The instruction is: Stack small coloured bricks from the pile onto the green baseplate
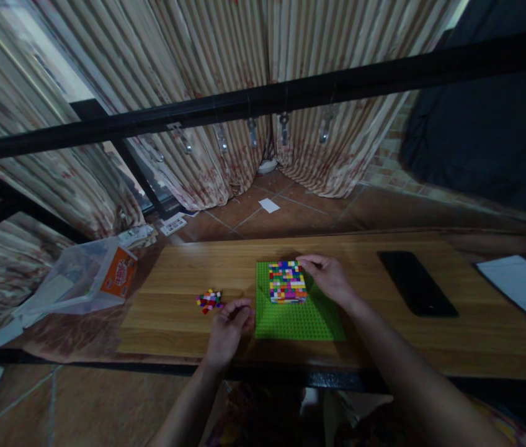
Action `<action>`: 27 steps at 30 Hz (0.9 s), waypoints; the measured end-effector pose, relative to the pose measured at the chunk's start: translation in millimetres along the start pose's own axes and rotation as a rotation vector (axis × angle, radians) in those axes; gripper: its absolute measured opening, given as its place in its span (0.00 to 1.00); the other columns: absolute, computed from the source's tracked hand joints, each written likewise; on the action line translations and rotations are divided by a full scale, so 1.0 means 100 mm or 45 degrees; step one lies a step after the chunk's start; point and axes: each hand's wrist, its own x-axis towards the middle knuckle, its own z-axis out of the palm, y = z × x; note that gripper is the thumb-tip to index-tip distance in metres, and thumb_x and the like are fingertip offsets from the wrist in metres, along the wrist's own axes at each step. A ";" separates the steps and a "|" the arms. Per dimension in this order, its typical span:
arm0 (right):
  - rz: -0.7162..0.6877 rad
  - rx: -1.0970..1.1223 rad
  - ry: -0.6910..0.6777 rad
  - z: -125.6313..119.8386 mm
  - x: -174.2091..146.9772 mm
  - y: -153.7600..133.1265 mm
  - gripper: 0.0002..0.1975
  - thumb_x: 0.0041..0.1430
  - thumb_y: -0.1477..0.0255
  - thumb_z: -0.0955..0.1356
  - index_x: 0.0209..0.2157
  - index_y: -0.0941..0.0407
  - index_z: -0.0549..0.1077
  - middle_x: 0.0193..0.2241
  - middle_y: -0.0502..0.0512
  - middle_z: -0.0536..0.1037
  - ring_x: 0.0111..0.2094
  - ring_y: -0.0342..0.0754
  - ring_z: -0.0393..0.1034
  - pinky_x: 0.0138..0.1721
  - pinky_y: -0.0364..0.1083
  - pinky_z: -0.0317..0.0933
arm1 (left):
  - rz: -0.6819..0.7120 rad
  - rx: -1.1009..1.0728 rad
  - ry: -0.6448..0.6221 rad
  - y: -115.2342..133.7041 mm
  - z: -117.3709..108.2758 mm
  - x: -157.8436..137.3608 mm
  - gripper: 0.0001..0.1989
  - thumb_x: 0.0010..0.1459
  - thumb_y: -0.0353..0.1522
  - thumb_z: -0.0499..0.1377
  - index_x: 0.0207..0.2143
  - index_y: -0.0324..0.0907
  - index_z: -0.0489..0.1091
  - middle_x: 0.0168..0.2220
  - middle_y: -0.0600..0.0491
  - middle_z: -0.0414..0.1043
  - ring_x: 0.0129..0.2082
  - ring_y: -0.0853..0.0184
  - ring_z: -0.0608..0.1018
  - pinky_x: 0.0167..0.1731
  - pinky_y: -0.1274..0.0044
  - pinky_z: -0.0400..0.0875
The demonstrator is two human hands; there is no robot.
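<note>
A green studded baseplate (300, 320) lies on the wooden board (174, 292). On its far half stands a many-coloured block of small bricks (286, 281). My right hand (328, 277) rests against the block's right side, its fingers curled over the top right corner. A small heap of loose coloured bricks (209, 301) lies left of the baseplate. My left hand (229, 326) sits between that heap and the baseplate's left edge, fingers pinched together; whether a brick is between them I cannot tell.
A black phone (416, 282) lies on the board to the right, with white paper (521, 288) beyond it. A clear plastic bag with an orange box (118, 273) sits to the left. A black metal bar (263, 99) crosses overhead before striped curtains.
</note>
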 end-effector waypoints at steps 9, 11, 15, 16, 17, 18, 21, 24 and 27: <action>0.099 0.180 0.020 0.03 0.02 0.03 0.14 0.49 0.62 0.70 0.33 0.57 0.79 0.34 0.56 0.81 0.37 0.49 0.75 0.43 0.49 0.65 | 0.047 -0.036 -0.038 0.02 0.17 0.08 0.19 0.43 0.37 0.66 0.39 0.39 0.74 0.26 0.55 0.74 0.24 0.73 0.72 0.27 0.80 0.68; 0.096 0.142 0.026 0.03 0.02 0.02 0.13 0.49 0.63 0.70 0.32 0.57 0.79 0.34 0.56 0.81 0.37 0.49 0.75 0.44 0.49 0.65 | 0.067 -0.016 -0.082 -0.01 0.23 0.11 0.20 0.44 0.36 0.66 0.42 0.40 0.74 0.27 0.56 0.73 0.25 0.72 0.72 0.28 0.80 0.69; 0.066 0.075 -0.027 0.03 0.02 -0.02 0.13 0.51 0.63 0.69 0.32 0.57 0.79 0.34 0.56 0.81 0.37 0.49 0.75 0.43 0.49 0.65 | 0.118 0.058 -0.173 -0.13 0.31 0.15 0.20 0.47 0.36 0.64 0.44 0.42 0.74 0.29 0.55 0.73 0.28 0.70 0.73 0.30 0.78 0.70; 0.056 0.065 -0.047 0.04 0.02 -0.01 0.13 0.51 0.63 0.68 0.32 0.57 0.79 0.34 0.55 0.81 0.36 0.49 0.75 0.43 0.49 0.65 | 0.131 0.079 -0.182 -0.16 0.32 0.16 0.20 0.47 0.37 0.64 0.44 0.42 0.74 0.30 0.54 0.73 0.28 0.70 0.73 0.30 0.78 0.70; 0.047 0.056 -0.063 0.04 0.02 -0.01 0.13 0.52 0.63 0.68 0.33 0.57 0.79 0.34 0.55 0.81 0.36 0.48 0.74 0.42 0.49 0.65 | 0.146 0.098 -0.179 -0.19 0.32 0.17 0.20 0.47 0.37 0.64 0.45 0.42 0.74 0.30 0.54 0.74 0.28 0.69 0.73 0.30 0.78 0.70; 0.037 0.048 -0.071 0.05 0.02 0.00 0.13 0.52 0.63 0.68 0.33 0.57 0.79 0.33 0.55 0.81 0.36 0.48 0.74 0.42 0.49 0.65 | 0.160 0.115 -0.170 -0.22 0.31 0.18 0.21 0.48 0.37 0.64 0.45 0.41 0.74 0.30 0.53 0.74 0.28 0.69 0.73 0.29 0.78 0.69; 0.018 0.058 -0.046 0.09 0.01 0.04 0.13 0.53 0.63 0.67 0.34 0.56 0.79 0.34 0.54 0.81 0.37 0.48 0.74 0.43 0.49 0.65 | 0.194 0.162 -0.176 -0.25 0.28 0.19 0.21 0.47 0.38 0.64 0.45 0.42 0.74 0.31 0.52 0.75 0.28 0.68 0.73 0.29 0.78 0.69; 0.013 0.094 0.014 0.12 -0.02 0.04 0.15 0.52 0.62 0.67 0.37 0.55 0.78 0.37 0.55 0.81 0.39 0.48 0.74 0.44 0.49 0.65 | 0.218 0.192 -0.213 -0.27 0.26 0.21 0.21 0.48 0.38 0.63 0.46 0.42 0.74 0.33 0.51 0.76 0.29 0.67 0.74 0.28 0.78 0.68; 0.002 0.085 0.073 0.04 -0.03 0.02 0.19 0.53 0.59 0.66 0.42 0.56 0.77 0.38 0.56 0.81 0.39 0.48 0.74 0.43 0.49 0.66 | 0.222 0.210 -0.204 -0.31 0.24 0.23 0.22 0.49 0.39 0.62 0.47 0.41 0.73 0.31 0.52 0.75 0.28 0.68 0.73 0.28 0.78 0.68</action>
